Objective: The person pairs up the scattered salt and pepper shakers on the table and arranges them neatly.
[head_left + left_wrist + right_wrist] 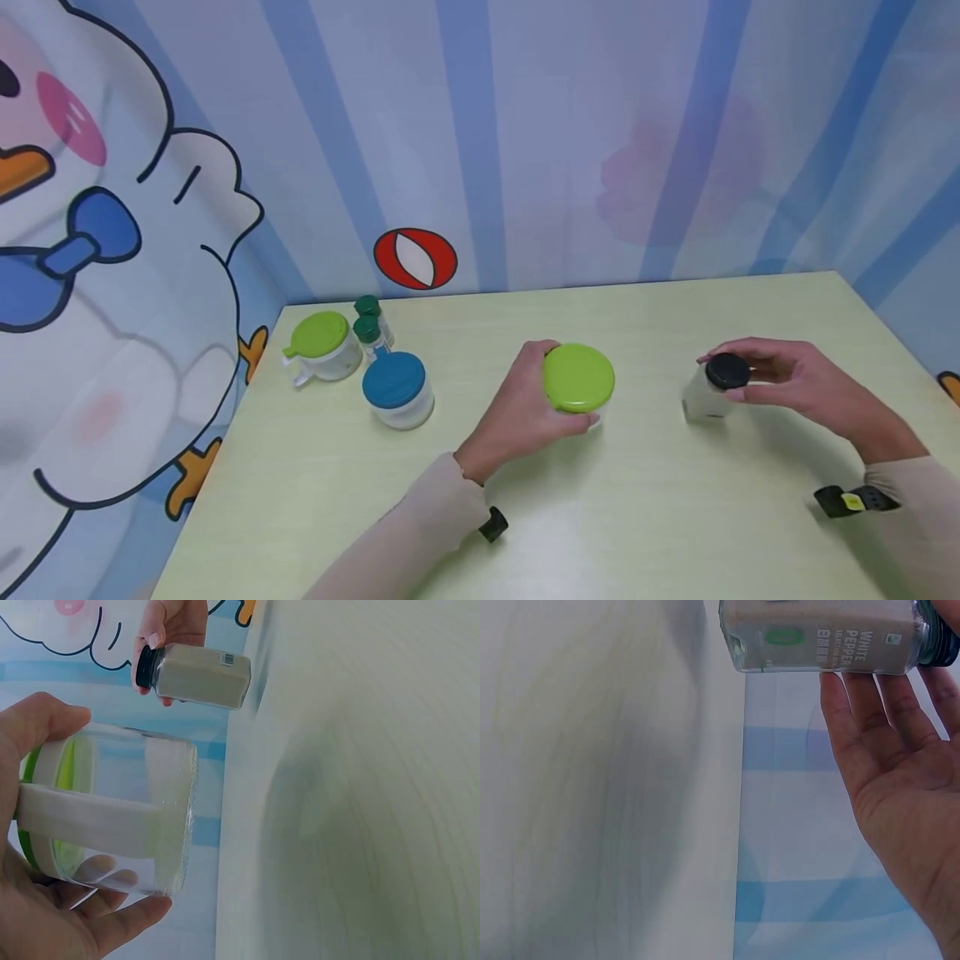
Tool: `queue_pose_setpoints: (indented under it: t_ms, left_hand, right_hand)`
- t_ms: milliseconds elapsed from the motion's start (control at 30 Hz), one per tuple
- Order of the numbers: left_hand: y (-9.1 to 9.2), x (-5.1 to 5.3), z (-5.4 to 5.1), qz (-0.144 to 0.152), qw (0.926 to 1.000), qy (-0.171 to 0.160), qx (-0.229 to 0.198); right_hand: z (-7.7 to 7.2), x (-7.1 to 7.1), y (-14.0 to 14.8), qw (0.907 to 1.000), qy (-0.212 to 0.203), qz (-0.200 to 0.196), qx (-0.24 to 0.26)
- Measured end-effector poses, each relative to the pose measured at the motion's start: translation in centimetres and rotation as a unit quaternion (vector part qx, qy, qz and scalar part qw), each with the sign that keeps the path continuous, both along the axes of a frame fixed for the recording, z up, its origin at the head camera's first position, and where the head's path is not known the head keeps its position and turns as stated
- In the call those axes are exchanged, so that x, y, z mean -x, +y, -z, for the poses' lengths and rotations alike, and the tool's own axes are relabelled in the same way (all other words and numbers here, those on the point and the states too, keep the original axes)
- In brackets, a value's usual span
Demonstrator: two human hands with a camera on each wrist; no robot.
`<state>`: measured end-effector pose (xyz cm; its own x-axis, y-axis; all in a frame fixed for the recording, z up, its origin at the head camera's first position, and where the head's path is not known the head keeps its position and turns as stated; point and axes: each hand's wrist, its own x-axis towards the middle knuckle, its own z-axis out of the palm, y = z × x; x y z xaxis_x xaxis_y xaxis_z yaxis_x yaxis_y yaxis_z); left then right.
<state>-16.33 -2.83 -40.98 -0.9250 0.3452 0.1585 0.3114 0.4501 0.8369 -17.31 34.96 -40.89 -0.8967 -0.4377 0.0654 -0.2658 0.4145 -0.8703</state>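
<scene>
My left hand (517,408) grips a clear jar with a green lid (579,377), thumb and fingers on opposite sides. In the left wrist view the clear jar (124,810) has a pale strip down its side and looks raised off the table. To the right, my right hand (798,387) holds a white pepper bottle (705,400) near its black cap (727,372). Its label reads "white pepper" in the right wrist view, where the bottle (817,637) is partly cut off by the frame. The bottle is slightly tilted in the head view.
At the table's left stand a green-lidded container (321,337) with a handle, a blue-lidded container (396,387), and two small green-capped bottles (367,329) (367,307). A printed wall (562,150) rises behind the pale table (637,500).
</scene>
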Motion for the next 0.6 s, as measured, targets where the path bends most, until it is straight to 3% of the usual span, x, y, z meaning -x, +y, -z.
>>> queue_pose_setpoints:
  t_ms: [133, 367, 600]
  left_hand:
    - [1.3, 0.1, 0.2, 0.006, 1.0, -0.006, 0.0]
    - [3.3, 0.1, 0.7, 0.019, 0.9998, -0.008, 0.0]
    - [5.0, 0.1, 0.9, 0.03, 0.9995, -0.007, 0.008]
  right_hand:
    - [0.2, 0.0, 0.7, 0.9998, -0.014, 0.015, -0.005]
    - [0.6, 0.0, 1.7, 0.9998, 0.007, -0.016, 0.009]
    - [0.8, 0.1, 2.7, 0.9996, 0.006, -0.021, 0.016]
